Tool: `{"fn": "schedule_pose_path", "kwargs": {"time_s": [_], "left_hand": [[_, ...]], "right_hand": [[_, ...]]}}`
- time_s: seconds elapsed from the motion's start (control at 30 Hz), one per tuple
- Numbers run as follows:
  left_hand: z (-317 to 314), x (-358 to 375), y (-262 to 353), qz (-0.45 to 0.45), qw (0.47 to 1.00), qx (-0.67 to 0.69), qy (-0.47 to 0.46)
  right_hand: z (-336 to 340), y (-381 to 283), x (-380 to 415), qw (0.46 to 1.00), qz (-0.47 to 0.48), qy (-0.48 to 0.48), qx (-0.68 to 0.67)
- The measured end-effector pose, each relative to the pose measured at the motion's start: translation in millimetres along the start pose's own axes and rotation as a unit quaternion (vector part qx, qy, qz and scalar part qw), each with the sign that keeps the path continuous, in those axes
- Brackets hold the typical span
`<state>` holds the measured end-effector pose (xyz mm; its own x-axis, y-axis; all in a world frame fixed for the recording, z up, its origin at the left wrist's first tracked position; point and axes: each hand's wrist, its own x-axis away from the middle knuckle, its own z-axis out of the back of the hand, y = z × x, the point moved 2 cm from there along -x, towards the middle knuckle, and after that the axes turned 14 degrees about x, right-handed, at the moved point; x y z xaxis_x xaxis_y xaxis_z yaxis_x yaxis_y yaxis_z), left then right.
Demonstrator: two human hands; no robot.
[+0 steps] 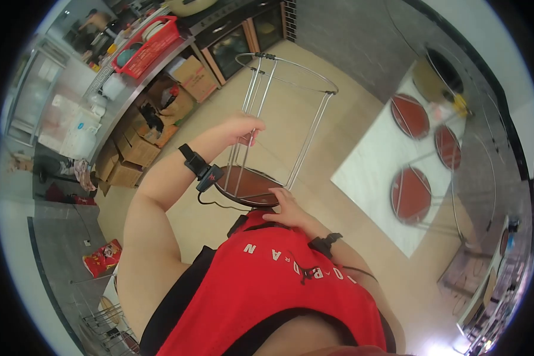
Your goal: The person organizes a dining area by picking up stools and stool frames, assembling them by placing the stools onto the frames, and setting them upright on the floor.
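A stool with a round brown seat [243, 183] and thin metal legs is in front of my body, tilted with its legs pointing up and away from me. A metal ring [299, 66] joins the far ends of the legs. My left hand [245, 127] is closed around some of the legs about midway along. At the near edge of the seat, my right hand [288, 209] grips the rim, fingers over the underside and thumb apart on the outer side. Both wrists wear black straps.
On the right, a white table [368, 172] bears upturned brown-seated stools [410, 196] and a large pot [430, 80]. Along the left counter stand a red basket [151, 50] and, below, cardboard boxes [137, 148]. A red packet [102, 258] lies at lower left.
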<state>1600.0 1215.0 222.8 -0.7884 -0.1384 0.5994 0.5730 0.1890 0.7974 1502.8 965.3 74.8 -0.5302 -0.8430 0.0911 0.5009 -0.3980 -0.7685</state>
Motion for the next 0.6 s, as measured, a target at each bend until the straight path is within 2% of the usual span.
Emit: {"fn": "schedule_pose_path", "kwargs": {"time_s": [0.07, 0.1, 0.17, 0.2, 0.27, 0.3, 0.37, 0.4, 0.43, 0.47, 0.5, 0.53, 0.57, 0.6], "left_hand": [[29, -13, 6, 0.003, 1.000, 0.022, 0.014], [45, -21, 15, 0.007, 0.999, 0.041, 0.022], [73, -35, 36, -0.018, 0.997, 0.071, 0.007], [86, -37, 37, -0.025, 0.995, 0.093, -0.016], [111, -46, 52, -0.025, 0.994, 0.106, -0.014], [125, -55, 65, -0.026, 0.994, 0.108, -0.025], [148, -81, 85, -0.026, 0.988, 0.145, -0.047], [156, -95, 92, -0.030, 0.980, 0.183, -0.070], [162, -109, 98, -0.025, 0.980, 0.183, -0.073], [167, -123, 103, -0.016, 0.985, 0.166, -0.044], [171, -137, 109, -0.008, 0.989, 0.147, -0.015], [181, -157, 111, -0.004, 0.989, 0.145, -0.019], [194, -174, 108, -0.004, 0.997, 0.076, -0.013], [205, -190, 105, -0.005, 1.000, 0.006, -0.010]], "right_hand": [[6, -5, -34, 0.984, 0.057, 0.024, 0.167], [5, -1, -57, 0.982, 0.068, 0.021, 0.178], [3, 10, -102, 0.954, 0.064, 0.117, 0.267], [4, 4, -116, 0.955, 0.073, 0.105, 0.268], [11, -5, -144, 0.968, 0.044, 0.147, 0.200], [19, -14, -158, 0.968, 0.045, 0.147, 0.198], [41, -35, -170, 0.960, 0.087, 0.209, 0.164], [49, -42, -178, 0.962, 0.081, 0.206, 0.163], [60, -48, -188, 0.955, 0.063, 0.247, 0.154], [72, -52, -198, 0.945, 0.045, 0.288, 0.145], [84, -57, -209, 0.945, 0.040, 0.291, 0.146], [95, -52, -219, 0.969, -0.085, 0.230, 0.032], [99, -42, -225, 0.960, -0.209, 0.163, -0.086], [89, -12, -234, 0.946, -0.210, 0.194, -0.155]]}}
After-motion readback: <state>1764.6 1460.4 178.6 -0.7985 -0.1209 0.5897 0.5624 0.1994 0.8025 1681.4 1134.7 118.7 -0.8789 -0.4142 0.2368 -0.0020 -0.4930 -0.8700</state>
